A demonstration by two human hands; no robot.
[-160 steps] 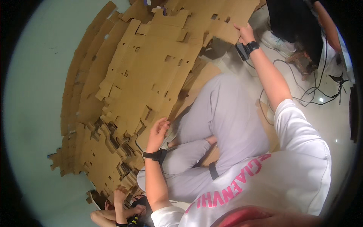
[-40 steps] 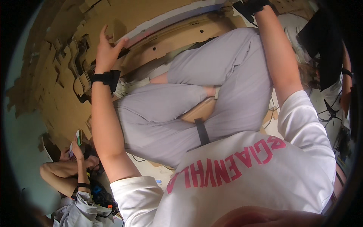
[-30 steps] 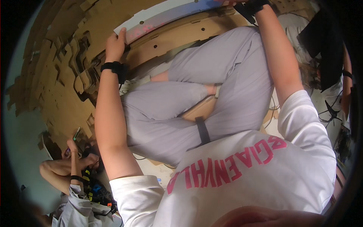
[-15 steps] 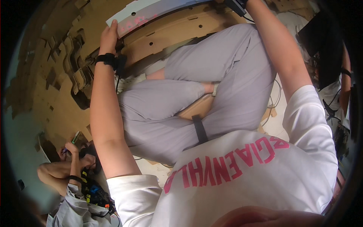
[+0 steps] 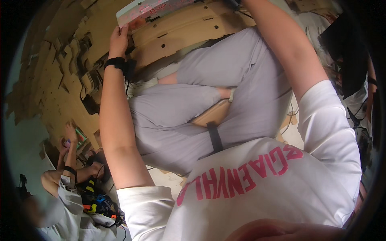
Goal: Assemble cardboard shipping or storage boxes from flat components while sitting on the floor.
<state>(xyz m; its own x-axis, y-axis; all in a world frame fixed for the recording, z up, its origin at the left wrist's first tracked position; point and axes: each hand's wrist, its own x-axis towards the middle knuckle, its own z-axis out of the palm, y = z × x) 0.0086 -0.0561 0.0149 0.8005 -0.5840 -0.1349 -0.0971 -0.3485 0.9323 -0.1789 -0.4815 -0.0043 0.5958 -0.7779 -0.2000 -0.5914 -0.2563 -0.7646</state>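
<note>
Left hand point(image 5: 118, 42) up at 11 o'clock, arm near straight from the white sleeve point(image 5: 146, 201), wrist in a black band point(image 5: 115, 62). Fingers pinch the near corner of a white board point(image 5: 149, 12) with pink print; grip closed on it. Board sits at 11 o'clock, its far end cut by the top edge. Right arm point(image 5: 293, 48) slants in from 3 o'clock toward 1 o'clock, elbow slightly bent; its hand is past the top edge (grip: cannot tell).

Just below the board, a brown cardboard panel point(image 5: 183, 34) with small round holes. More cut cardboard point(image 5: 60, 76) is layered from 9 to 11 o'clock, edges ragged. Grey trousers point(image 5: 225, 60), legs crossed, fill the middle; a tan flat piece point(image 5: 212, 114) shows between them.

Pale floor point(image 5: 295, 134) at 3 o'clock with a thin cable on it. Black cloth point(image 5: 341, 52) at 2 o'clock. Greenish wall point(image 5: 24, 132) at 9 o'clock. Co-worker point(image 5: 66, 201) sits at 8 o'clock (small thing in hand, too blurred to name).
</note>
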